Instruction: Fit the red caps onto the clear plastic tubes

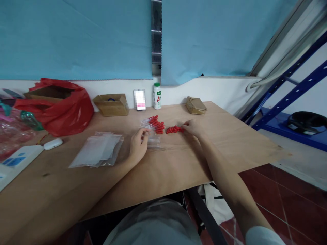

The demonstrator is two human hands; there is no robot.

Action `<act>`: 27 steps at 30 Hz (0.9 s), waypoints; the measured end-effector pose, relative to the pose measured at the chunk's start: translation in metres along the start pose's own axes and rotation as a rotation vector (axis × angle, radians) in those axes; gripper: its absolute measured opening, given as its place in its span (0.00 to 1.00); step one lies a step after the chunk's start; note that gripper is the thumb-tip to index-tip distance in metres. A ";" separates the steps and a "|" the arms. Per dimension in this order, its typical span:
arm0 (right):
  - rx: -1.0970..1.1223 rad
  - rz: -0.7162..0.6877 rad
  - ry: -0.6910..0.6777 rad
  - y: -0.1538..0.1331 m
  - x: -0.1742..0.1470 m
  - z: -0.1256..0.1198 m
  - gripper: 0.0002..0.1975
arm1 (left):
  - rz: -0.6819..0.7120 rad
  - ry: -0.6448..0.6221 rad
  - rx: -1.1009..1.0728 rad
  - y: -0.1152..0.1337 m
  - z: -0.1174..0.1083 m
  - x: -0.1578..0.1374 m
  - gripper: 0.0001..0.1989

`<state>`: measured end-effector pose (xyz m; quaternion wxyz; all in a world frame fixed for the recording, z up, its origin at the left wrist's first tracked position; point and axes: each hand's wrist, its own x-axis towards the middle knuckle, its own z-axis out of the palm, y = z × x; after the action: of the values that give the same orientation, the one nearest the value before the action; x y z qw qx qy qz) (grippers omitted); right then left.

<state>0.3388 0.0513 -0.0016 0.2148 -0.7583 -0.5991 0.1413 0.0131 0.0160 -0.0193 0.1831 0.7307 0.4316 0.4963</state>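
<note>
One broad table (163, 180) of pale brown wood, faintly marked and matt, spreads beneath the fingers of both bare hands. The left hand (138, 144) is curled, its thumb and forefinger drawn close together at the left ends of some clear sticks (154, 143); whether they pinch one, I cannot tell. The right hand (193, 128) is palm down, its fingertips gathered at the near end of a short row of red pieces (173, 129); whether a piece is gripped there, I cannot tell either.

Well to the left of the left fingers slumps a crinkled red plastic bag (74, 114) with brown cardboard inside. Nearer that hand, thin translucent sleeves (97, 149) lie flat, overlapping. Beyond the left fingers stands an open cardboard box (112, 108); beyond the right ones, a creased brown carton (196, 106). A white bottle (157, 97) with a green cap stands upright beyond the gap between the hands.

The clear sticks are straight and slender, laid side by side. Just beyond them, fanned out near the left fingertips, are red-tipped sticks (158, 126), their glossy ends pointing rightward. Smallest are the red pieces, rounded and tightly packed, between the two sets of fingers.
</note>
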 end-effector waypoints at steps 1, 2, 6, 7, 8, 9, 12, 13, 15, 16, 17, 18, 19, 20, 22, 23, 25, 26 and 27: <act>-0.023 -0.019 -0.004 -0.001 -0.001 0.000 0.13 | 0.003 0.001 -0.003 0.000 0.000 0.000 0.09; -0.047 -0.033 -0.003 -0.003 -0.003 0.000 0.14 | 0.005 0.002 -0.006 0.000 -0.001 -0.001 0.09; -0.091 -0.042 -0.007 -0.007 -0.006 -0.001 0.14 | -0.015 0.008 -0.023 -0.002 -0.001 -0.001 0.09; -0.089 -0.039 -0.011 -0.007 -0.006 -0.001 0.13 | -0.026 0.009 -0.028 -0.003 0.000 -0.001 0.09; -0.088 -0.035 -0.016 -0.007 -0.006 -0.001 0.13 | -0.036 0.010 -0.033 -0.004 0.000 -0.001 0.09; -0.091 -0.033 -0.017 -0.007 -0.006 0.000 0.13 | -0.044 0.011 -0.037 -0.005 0.001 0.000 0.10; -0.125 -0.030 0.025 -0.006 -0.005 0.003 0.14 | -0.059 0.020 -0.058 -0.008 0.002 0.000 0.09; -0.135 -0.032 0.056 -0.007 -0.004 0.004 0.14 | -0.066 0.022 -0.066 -0.008 0.003 0.000 0.09; -0.129 -0.060 0.135 -0.010 -0.005 0.007 0.14 | -0.091 0.026 -0.074 -0.010 0.003 0.001 0.09; -0.113 -0.100 0.175 -0.013 -0.006 0.009 0.14 | -0.105 0.029 -0.074 -0.010 0.003 0.001 0.10; -0.093 -0.163 0.215 -0.017 -0.007 0.011 0.15 | -0.117 0.032 -0.073 -0.011 0.004 0.001 0.10; -0.073 -0.244 0.252 -0.022 -0.010 0.013 0.15 | -0.125 0.036 -0.075 -0.012 0.004 0.001 0.10; -0.063 -0.348 0.277 -0.029 -0.013 0.016 0.16 | -0.129 0.041 -0.079 -0.012 0.004 0.002 0.10; -0.067 -0.449 0.295 -0.036 -0.017 0.019 0.16 | -0.131 0.045 -0.087 -0.013 0.004 0.002 0.10; -0.124 -0.630 0.287 -0.053 -0.025 0.026 0.16 | -0.135 0.051 -0.099 -0.014 0.004 0.002 0.09; -0.171 -0.684 0.276 -0.061 -0.030 0.030 0.16 | -0.138 0.053 -0.100 -0.014 0.004 0.002 0.09; -0.270 -0.738 0.261 -0.074 -0.037 0.038 0.15 | -0.145 0.058 -0.089 -0.013 0.004 0.002 0.09; -0.315 -0.754 0.255 -0.080 -0.040 0.041 0.15 | -0.147 0.060 -0.079 -0.013 0.003 0.002 0.09; -0.355 -0.765 0.250 -0.083 -0.042 0.045 0.14 | -0.148 0.061 -0.072 -0.012 0.003 0.002 0.10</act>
<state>0.2368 0.0337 -0.0010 0.1888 -0.5184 -0.8211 -0.1465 0.0107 0.0254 -0.0279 0.2321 0.6742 0.4716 0.5188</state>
